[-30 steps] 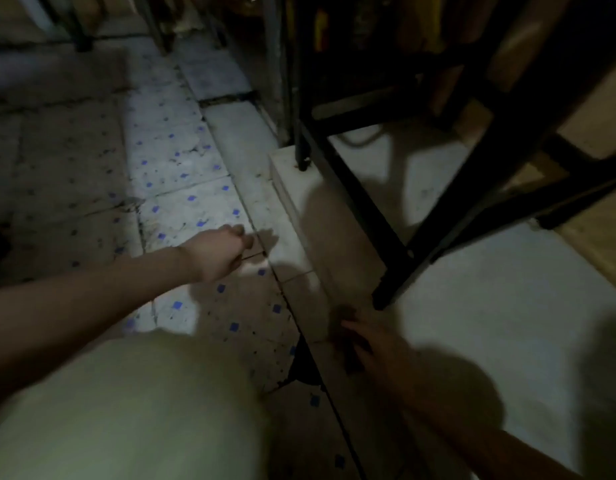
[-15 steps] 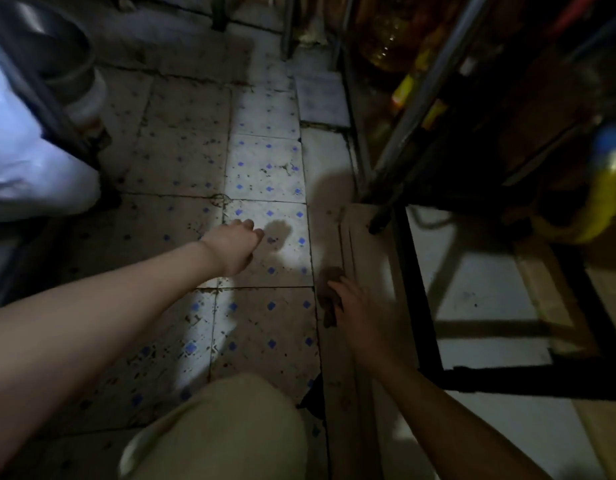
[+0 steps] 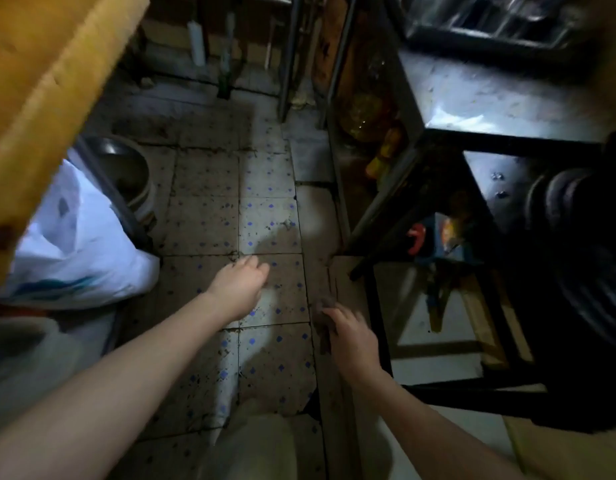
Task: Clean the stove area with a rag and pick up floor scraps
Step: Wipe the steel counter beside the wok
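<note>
**Blue-dotted tiles, both hands down at the floor**

Compared with half a second ago: a wider look at the room. Yellow-orange board (image 3: 40, 71) newly in at upper left, more of the white plastic bag (image 3: 81, 258) showing, knee (image 3: 258, 445) in pale cloth lower in view. Same posture otherwise.

Left hand (image 3: 239, 289) stretched out over the floor tiles (image 3: 275, 368) as before, fingers loosely curled, grip slack, nothing seen in it. Right hand (image 3: 350, 341) again low over the pale ledge strip (image 3: 341, 282), just beside the leg of the black metal stand (image 3: 438, 393). Its grip blurred, fingers bent downward, so cannot tell whether closed on anything. Dark smear (image 3: 321, 327) under its fingertips: rag, scrap or shadow, not clear which.

Floor scraps (image 3: 246, 252) as dark crumbs along the grout lines, just ahead of the left grip and scattered between both grips. Metal bowl (image 3: 126, 164) well beyond the left grip, behind the bag.

Blue print on the bag and on the blue-and-red packet (image 3: 438, 237) beyond the right grip, both too blurred to read.
</note>
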Tool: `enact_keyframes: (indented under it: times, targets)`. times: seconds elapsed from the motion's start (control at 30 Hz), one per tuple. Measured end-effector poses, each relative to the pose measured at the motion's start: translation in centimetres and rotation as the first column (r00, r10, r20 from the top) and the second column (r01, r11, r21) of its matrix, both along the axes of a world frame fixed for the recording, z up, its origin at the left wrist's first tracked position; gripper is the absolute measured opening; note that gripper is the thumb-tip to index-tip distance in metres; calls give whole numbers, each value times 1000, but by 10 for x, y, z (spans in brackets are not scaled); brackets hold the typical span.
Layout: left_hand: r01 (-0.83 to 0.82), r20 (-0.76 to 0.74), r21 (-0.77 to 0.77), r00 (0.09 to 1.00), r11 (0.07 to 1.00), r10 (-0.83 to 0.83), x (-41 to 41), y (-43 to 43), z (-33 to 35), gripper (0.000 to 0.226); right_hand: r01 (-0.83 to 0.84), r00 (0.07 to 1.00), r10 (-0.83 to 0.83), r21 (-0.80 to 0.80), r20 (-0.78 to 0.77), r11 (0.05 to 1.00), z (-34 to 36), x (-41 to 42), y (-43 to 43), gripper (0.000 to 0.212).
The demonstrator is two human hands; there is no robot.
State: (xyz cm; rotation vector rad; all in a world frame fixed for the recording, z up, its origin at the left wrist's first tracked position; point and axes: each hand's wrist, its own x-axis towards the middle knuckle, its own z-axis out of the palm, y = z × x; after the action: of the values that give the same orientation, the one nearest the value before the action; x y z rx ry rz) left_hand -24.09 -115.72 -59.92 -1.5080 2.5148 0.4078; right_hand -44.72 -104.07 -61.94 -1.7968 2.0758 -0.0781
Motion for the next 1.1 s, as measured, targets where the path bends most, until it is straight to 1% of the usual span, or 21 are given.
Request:
enact_keyframes:
  times: [0.07,0.13,0.2,0.27,0.33,0.4,0.5,0.67,0.77,0.83,0.9,1.0,1.1]
  targets:
    - [4,-5,8,1000,1000,-4,3,8,38,36,-3,1000,3,-19,-16,1000,37,4,5,47]
    - [29,-3,10,1000,1000,-29,5,16,75,35,14,1000,-14,-22,1,1000,74,6,12,49]
    - [53,-20,8,998,999,-53,2,22,112,34,22,1000,-22,-49,-12,999,109,6,20,43]
    - [79,-46,1,996,997,-79,-3,29,144,32,14,998,-18,-69,-55,997,140,4,29,40]
    - [118,-61,-18,991,993,-119,-11,34,172,30,7,997,-11,-49,-75,999,166,0,36,42]
    - [154,-70,-42,985,987,-157,-21,38,196,30,9,995,-13,-41,-102,999,187,-6,43,39]
    - [214,-68,-101,973,972,-221,-41,39,222,31,42,991,-51,-75,-120,996,216,-19,55,34]
    - [324,-49,-108,943,940,-330,-84,32,242,38,169,976,-194,-228,-93,959,263,-45,88,23]
    - [404,-27,-105,912,909,-408,-118,27,246,41,272,946,-308,-268,-99,924,279,-66,109,22]
    - [476,-10,-120,877,871,-481,-141,25,246,42,348,917,-383,-249,-109,904,283,-80,122,23]
    - [544,7,-129,836,829,-548,-163,27,242,44,430,879,-461,-214,-124,877,283,-94,134,29]
    - [627,19,-103,777,772,-629,-190,27,235,47,573,801,-593,-177,-86,800,280,-108,151,32]
    - [682,15,-84,730,727,-683,-206,24,231,54,664,737,-672,-102,-74,740,273,-121,163,37]
